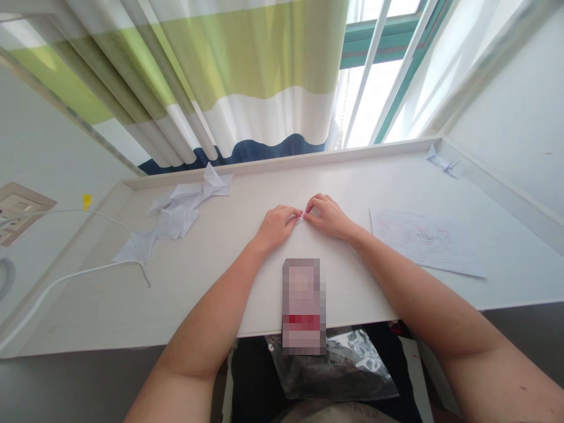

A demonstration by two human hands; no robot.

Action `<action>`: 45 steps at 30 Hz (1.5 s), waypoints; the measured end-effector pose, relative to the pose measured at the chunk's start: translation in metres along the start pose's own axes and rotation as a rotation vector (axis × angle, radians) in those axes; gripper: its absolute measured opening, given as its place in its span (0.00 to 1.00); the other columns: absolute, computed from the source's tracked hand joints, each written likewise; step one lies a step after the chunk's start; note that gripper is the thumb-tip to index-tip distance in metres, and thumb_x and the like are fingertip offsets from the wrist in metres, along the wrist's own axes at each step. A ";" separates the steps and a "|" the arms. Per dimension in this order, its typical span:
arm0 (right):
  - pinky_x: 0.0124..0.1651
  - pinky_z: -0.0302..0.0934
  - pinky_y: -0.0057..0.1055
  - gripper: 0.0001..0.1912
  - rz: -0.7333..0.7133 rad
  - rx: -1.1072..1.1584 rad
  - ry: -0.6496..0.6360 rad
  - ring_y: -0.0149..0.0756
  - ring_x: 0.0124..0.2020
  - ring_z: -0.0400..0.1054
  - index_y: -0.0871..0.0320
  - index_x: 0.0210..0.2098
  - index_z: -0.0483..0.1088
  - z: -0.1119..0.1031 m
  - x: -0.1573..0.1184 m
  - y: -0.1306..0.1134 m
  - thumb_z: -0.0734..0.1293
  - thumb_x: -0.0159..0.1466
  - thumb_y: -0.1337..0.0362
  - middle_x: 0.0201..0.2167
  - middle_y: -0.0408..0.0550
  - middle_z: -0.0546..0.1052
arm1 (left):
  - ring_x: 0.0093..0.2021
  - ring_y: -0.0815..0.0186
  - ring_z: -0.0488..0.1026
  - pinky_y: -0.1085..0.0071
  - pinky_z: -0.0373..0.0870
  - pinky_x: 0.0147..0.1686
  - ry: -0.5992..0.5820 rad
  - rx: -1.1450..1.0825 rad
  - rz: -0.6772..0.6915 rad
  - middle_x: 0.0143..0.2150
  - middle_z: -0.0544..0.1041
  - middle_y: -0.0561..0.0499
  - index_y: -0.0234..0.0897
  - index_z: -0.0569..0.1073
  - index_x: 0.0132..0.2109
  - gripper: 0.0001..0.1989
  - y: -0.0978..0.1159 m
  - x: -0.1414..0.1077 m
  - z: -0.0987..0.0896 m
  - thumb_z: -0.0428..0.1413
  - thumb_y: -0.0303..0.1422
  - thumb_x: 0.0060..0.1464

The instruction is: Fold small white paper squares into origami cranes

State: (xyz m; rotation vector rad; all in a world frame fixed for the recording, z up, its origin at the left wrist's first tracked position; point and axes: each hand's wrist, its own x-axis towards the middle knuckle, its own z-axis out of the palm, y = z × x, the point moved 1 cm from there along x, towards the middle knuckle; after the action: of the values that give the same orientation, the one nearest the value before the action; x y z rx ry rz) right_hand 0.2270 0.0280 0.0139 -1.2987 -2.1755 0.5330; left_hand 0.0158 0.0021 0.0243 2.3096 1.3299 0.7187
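At the middle of the white desk, my left hand and my right hand meet fingertip to fingertip. Between them is a small folded piece of white paper, mostly covered by the fingers. Both hands are closed in a pinch on it, thumbs against forefingers. Closer to me, a phone with a blurred-out screen lies at the desk's front edge. Several folded white paper shapes lie in a heap to the left of my left hand. Right of my right forearm rests a flat written sheet.
Two small folded paper pieces sit in the far right corner. A white cable runs over the desk's left side from near a wall socket. A clear plastic bag lies on my lap. Curtains hang behind the raised back edge.
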 end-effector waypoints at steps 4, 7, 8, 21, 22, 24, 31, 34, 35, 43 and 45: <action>0.62 0.66 0.51 0.03 -0.005 0.018 0.028 0.52 0.53 0.72 0.52 0.37 0.77 0.001 0.000 0.000 0.70 0.68 0.61 0.47 0.54 0.80 | 0.61 0.57 0.80 0.53 0.75 0.66 -0.034 0.084 0.054 0.58 0.87 0.51 0.45 0.84 0.47 0.13 0.002 0.000 -0.002 0.55 0.27 0.68; 0.61 0.66 0.50 0.04 0.010 0.042 0.052 0.51 0.52 0.73 0.52 0.36 0.76 0.002 0.000 0.003 0.71 0.67 0.61 0.46 0.53 0.80 | 0.64 0.55 0.78 0.52 0.73 0.67 -0.081 0.170 0.064 0.61 0.85 0.49 0.44 0.86 0.49 0.13 0.008 -0.003 -0.008 0.56 0.30 0.68; 0.61 0.67 0.51 0.04 0.022 0.046 0.067 0.52 0.52 0.73 0.52 0.35 0.76 0.002 0.001 0.005 0.71 0.67 0.61 0.45 0.53 0.80 | 0.65 0.54 0.78 0.51 0.72 0.67 -0.110 0.196 0.069 0.63 0.84 0.49 0.45 0.86 0.51 0.13 0.010 -0.005 -0.010 0.56 0.32 0.68; 0.61 0.67 0.55 0.04 0.125 -0.023 0.165 0.56 0.52 0.71 0.52 0.36 0.77 0.005 0.001 0.006 0.72 0.65 0.59 0.47 0.56 0.78 | 0.70 0.45 0.68 0.46 0.66 0.69 -0.234 0.349 0.094 0.72 0.76 0.54 0.57 0.81 0.61 0.17 0.024 -0.012 -0.016 0.56 0.46 0.71; 0.61 0.67 0.56 0.04 0.135 -0.040 0.168 0.57 0.52 0.70 0.53 0.36 0.77 0.005 0.001 0.006 0.72 0.65 0.59 0.47 0.56 0.78 | 0.71 0.45 0.68 0.45 0.66 0.69 -0.245 0.349 0.093 0.73 0.76 0.55 0.57 0.82 0.61 0.17 0.023 -0.011 -0.017 0.55 0.46 0.72; 0.61 0.67 0.56 0.05 0.151 -0.065 0.177 0.57 0.53 0.70 0.53 0.36 0.77 0.006 0.002 0.007 0.72 0.66 0.59 0.47 0.57 0.77 | 0.71 0.44 0.68 0.44 0.66 0.70 -0.266 0.345 0.086 0.73 0.75 0.55 0.57 0.83 0.60 0.17 0.023 -0.011 -0.018 0.55 0.46 0.72; 0.59 0.68 0.56 0.05 0.152 -0.066 0.203 0.57 0.52 0.70 0.52 0.35 0.77 0.006 0.004 0.009 0.72 0.64 0.59 0.46 0.56 0.78 | 0.75 0.45 0.65 0.40 0.60 0.74 -0.282 0.179 0.029 0.74 0.74 0.57 0.57 0.84 0.57 0.16 0.013 -0.013 -0.021 0.56 0.45 0.71; 0.59 0.68 0.56 0.05 0.161 -0.057 0.191 0.57 0.52 0.70 0.52 0.35 0.77 0.005 0.004 0.008 0.72 0.65 0.58 0.47 0.55 0.78 | 0.72 0.49 0.69 0.45 0.63 0.73 -0.220 0.080 0.000 0.68 0.80 0.52 0.51 0.83 0.59 0.17 0.007 -0.011 -0.022 0.53 0.43 0.73; 0.59 0.68 0.56 0.05 0.164 -0.057 0.186 0.57 0.52 0.70 0.52 0.35 0.77 0.005 0.004 0.008 0.72 0.65 0.58 0.47 0.55 0.78 | 0.70 0.51 0.71 0.47 0.65 0.73 -0.198 0.061 -0.009 0.67 0.81 0.50 0.49 0.81 0.60 0.18 0.007 -0.010 -0.022 0.52 0.43 0.73; 0.60 0.68 0.56 0.03 0.150 -0.061 0.189 0.57 0.52 0.70 0.52 0.35 0.77 0.005 0.004 0.010 0.71 0.65 0.61 0.45 0.56 0.78 | 0.70 0.47 0.67 0.45 0.62 0.71 -0.224 0.257 0.062 0.72 0.76 0.51 0.56 0.79 0.67 0.21 0.012 -0.011 -0.013 0.52 0.46 0.74; 0.60 0.68 0.56 0.03 0.139 -0.059 0.188 0.57 0.52 0.70 0.52 0.36 0.78 0.004 0.004 0.010 0.71 0.65 0.61 0.45 0.56 0.78 | 0.69 0.48 0.68 0.47 0.65 0.69 -0.224 0.289 0.079 0.71 0.77 0.51 0.55 0.81 0.64 0.20 0.013 -0.009 -0.013 0.53 0.46 0.74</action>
State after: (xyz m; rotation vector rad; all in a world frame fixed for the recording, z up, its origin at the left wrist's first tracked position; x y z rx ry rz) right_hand 0.2296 0.0362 0.0058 -1.4776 -1.9706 0.3859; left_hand 0.0128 -0.0113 0.0394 2.5895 1.3159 0.2912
